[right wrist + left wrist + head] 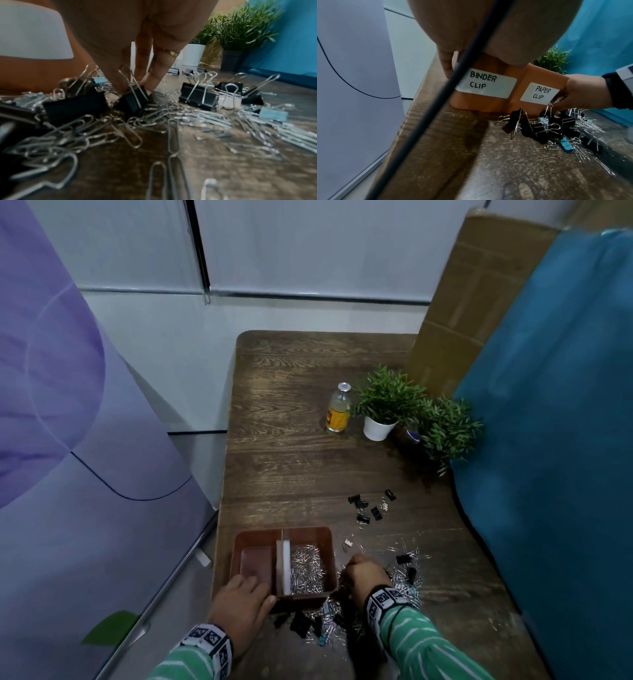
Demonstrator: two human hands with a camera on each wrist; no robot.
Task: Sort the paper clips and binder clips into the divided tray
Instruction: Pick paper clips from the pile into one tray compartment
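Note:
A brown divided tray (322,534) sits at the table's near left; its front carries the labels BINDER CLIP (485,84) and PAPER CLIP (540,93). The right compartment holds silver paper clips (306,570); the left one looks bare. My left hand (260,589) grips the tray's near left corner, fingers (447,65) over the rim. Right of the tray lies a mixed pile of paper clips (173,135) and black binder clips (197,96). My right hand (356,565) reaches down into it, thumb and fingers (154,75) pinching a tilted black binder clip (133,101).
More binder clips (368,506) lie farther back on the right. A glass bottle (338,409) and two potted plants (385,402) stand mid-table. A cardboard box (479,302) and blue cloth (565,440) close off the right side. The table's left edge (222,508) runs just beside the tray.

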